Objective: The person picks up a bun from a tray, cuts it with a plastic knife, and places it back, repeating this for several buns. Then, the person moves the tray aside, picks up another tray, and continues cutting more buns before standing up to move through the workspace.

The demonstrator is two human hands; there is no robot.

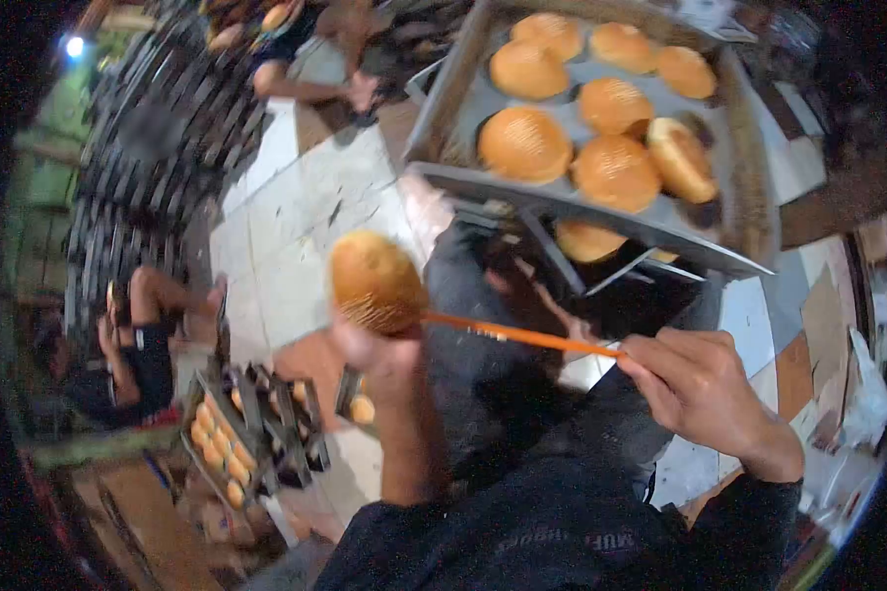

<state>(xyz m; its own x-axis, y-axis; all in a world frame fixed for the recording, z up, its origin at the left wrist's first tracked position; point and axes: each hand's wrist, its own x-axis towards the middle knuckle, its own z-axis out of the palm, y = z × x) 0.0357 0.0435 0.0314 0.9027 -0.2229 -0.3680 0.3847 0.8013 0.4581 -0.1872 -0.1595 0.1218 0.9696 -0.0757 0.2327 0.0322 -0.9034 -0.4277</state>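
Bun (376,276) sits raised in the left hand (373,357), the nearer one, whose fingers grip its lower end; its long axis stands roughly upright, leaning left at the top. From the fingers of the right hand (708,392), closed on an orange stick (522,336), it lies leftward and slightly up. The stick points along that line to the bun's edge; whether it enters, I cannot tell. Counted: one held bun, one stick, eight buns (525,145) on the upper tray (752,182), at least one more bun (586,239) beneath.
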